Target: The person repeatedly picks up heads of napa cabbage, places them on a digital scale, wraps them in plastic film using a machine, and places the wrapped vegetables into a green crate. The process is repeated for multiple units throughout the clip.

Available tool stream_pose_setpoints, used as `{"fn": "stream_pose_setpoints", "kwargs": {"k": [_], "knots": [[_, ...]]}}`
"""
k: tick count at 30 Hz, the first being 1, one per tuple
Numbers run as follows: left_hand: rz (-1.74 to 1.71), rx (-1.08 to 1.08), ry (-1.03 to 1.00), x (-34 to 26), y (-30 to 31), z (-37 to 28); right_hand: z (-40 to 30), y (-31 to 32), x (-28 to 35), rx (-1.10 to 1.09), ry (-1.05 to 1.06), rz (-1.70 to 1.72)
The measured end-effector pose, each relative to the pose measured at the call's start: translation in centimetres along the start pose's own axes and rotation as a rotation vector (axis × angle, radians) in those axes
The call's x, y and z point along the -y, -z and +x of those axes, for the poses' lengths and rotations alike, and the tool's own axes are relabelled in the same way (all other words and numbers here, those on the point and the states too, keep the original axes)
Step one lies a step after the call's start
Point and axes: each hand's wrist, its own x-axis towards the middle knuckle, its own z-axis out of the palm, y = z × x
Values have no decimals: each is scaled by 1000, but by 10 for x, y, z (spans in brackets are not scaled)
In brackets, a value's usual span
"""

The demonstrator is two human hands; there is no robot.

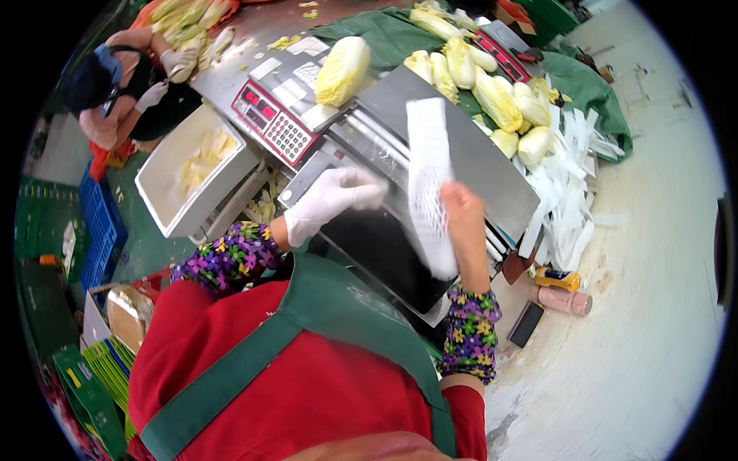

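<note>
A white foam net sleeve [428, 150] hangs in my bare right hand [466, 210], pinched along its edge and slightly blurred. It hovers over the film wrapping machine [398, 253], above its rollers and black plate. My left hand [340, 199], in a white glove, is over the machine's near-left side, apart from the sleeve. Its fingertips are blurred and look curled; I see nothing in them. Beyond it, a Chinese cabbage [344, 72] lies on the weighing scale [275, 122], whose red-framed panel faces me.
Several Chinese cabbages [499, 104] lie on green cloth at the back right, beside a heap of white foam sleeves [562, 190]. A foam box [173, 155] with leaf scraps stands left. Another person [124, 86] handles cabbage there. A phone [526, 324] and bottle [565, 301] lie right.
</note>
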Motion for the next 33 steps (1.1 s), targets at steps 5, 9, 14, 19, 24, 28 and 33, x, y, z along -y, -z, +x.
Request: {"fn": "stream_pose_setpoints", "kwargs": {"k": [5,9,14,19,24,28,33], "knots": [[-89,-180,-124,-12,-1,9,-41,-11,15,466,-3,-214],[-47,-250,-148,-8,3,6,-55,-7,27,401,-55,157],[-415,-280,-45,-17,-6,21,-12,-47,24,24,-99,308],[62,-466,-463,-23,16,44,41,-129,26,-25,101,248],[-85,-434,-506,-36,73,64,81,-166,35,1,-28,326],[-238,71,-119,-34,123,84,129,-137,12,-62,-309,904],[-6,60,-71,-15,212,132,226,-115,61,576,-348,-29]]}}
